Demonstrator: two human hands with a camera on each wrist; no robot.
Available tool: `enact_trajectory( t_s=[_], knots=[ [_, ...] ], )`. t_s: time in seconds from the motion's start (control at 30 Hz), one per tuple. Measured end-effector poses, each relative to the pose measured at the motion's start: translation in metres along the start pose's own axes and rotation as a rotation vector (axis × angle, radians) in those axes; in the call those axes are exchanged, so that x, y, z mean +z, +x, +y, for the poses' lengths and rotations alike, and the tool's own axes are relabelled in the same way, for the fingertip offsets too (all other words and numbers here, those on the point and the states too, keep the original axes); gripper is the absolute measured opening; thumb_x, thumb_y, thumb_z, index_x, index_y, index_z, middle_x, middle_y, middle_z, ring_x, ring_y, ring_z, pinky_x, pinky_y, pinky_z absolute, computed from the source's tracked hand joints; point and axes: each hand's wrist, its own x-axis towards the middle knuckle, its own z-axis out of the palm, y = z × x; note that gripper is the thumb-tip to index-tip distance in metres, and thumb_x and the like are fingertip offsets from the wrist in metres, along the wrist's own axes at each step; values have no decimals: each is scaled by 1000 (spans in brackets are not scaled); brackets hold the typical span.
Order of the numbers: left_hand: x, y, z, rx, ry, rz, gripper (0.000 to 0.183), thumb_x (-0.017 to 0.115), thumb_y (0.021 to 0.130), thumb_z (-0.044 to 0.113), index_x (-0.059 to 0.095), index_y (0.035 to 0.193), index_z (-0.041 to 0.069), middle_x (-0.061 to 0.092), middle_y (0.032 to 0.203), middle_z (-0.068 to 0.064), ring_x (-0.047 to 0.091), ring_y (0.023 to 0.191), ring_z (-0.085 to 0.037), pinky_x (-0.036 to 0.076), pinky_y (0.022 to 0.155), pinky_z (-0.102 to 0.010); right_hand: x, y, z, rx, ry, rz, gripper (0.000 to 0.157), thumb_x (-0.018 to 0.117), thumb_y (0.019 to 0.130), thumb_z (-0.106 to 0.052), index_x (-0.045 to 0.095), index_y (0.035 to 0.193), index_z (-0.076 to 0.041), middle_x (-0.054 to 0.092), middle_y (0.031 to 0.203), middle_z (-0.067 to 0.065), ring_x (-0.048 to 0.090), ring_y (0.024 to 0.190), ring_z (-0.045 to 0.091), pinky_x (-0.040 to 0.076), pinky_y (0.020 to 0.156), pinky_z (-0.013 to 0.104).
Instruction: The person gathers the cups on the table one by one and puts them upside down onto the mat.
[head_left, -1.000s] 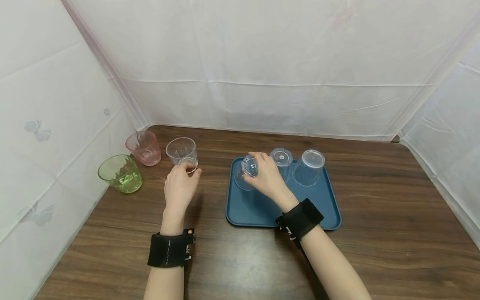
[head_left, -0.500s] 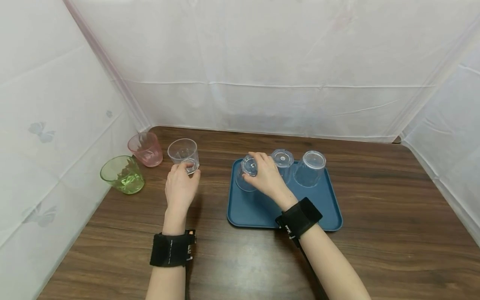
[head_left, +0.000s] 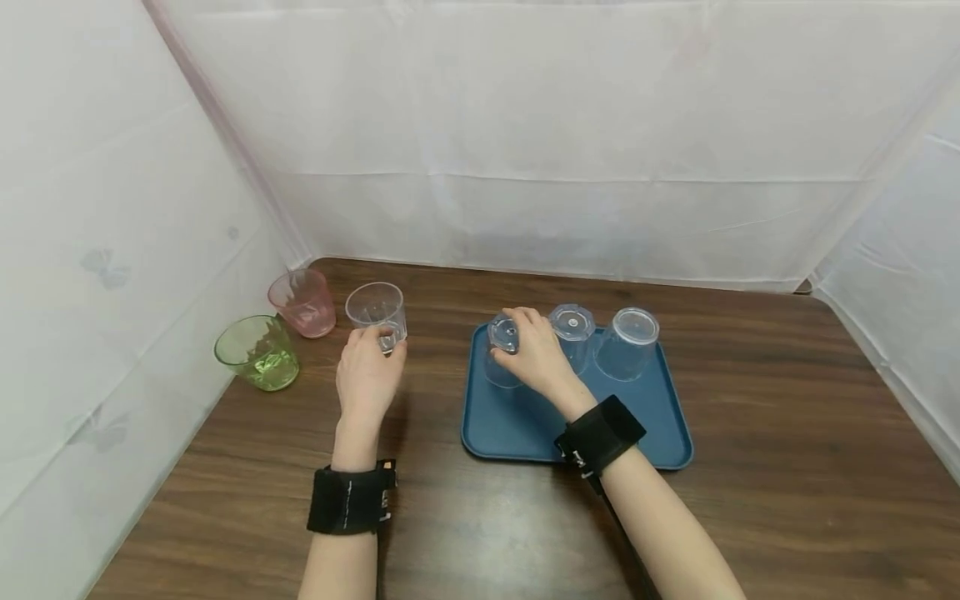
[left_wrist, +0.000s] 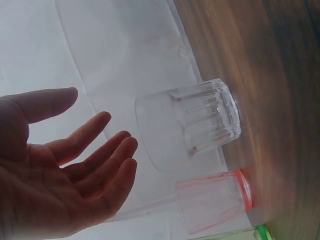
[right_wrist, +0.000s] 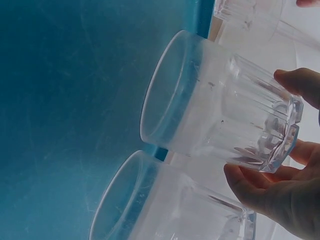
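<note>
In the head view my right hand (head_left: 540, 354) pinches the base of an upside-down clear drinking glass (right_wrist: 225, 105), thumb on one side and fingers on the other. That glass stands rim down on the left of a blue tray (head_left: 510, 433). My left hand (left_wrist: 75, 175) hovers by an upright clear glass (left_wrist: 205, 117) on the wooden table. Its fingers are loosely bent and hold nothing; the left wrist view shows a gap between them and the glass. In the head view this hand partly covers the upright glass.
Two more clear glasses, a middle one (head_left: 572, 329) and a right one (head_left: 628, 343), stand upside down on the tray. Left of the upright glass are a pink glass (head_left: 303, 304) and a green glass (head_left: 258, 354). White sheeting (head_left: 525, 125) walls the table's back and sides.
The head view has shifted slightly, so everything appears a little lower and further right. Both hands keep nearly the same places beside the glasses.
</note>
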Motion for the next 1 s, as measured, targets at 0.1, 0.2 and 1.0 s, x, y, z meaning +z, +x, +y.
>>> enact_trajectory(
  t_s=[0.1, 0.2, 1.0],
  knots=[
    [-3, 4, 0, 14, 10, -15, 38, 54, 88, 26, 58, 115, -1, 53, 117, -24, 51, 102, -41, 41, 83, -54, 4, -1, 3, -3, 8, 16, 62, 65, 82, -26, 41, 135, -6, 38, 136, 18, 35, 123, 32, 34, 98, 48],
    [-8, 13, -2, 45, 18, -12, 37, 53, 88, 24, 58, 114, -2, 53, 117, -24, 52, 99, -42, 43, 80, -54, 8, -1, 5, -13, 14, 53, 59, 64, 83, -24, 42, 134, -5, 34, 137, 20, 35, 123, 33, 35, 97, 48],
    [19, 72, -19, 141, 225, -10, 29, 50, 82, 11, 62, 107, 1, 58, 102, -20, 49, 98, -40, 37, 82, -60, 13, 15, 8, -51, -172, 144, 57, 57, 88, -21, 37, 137, 2, 30, 143, 23, 17, 135, 33, 13, 109, 44]
  ],
)
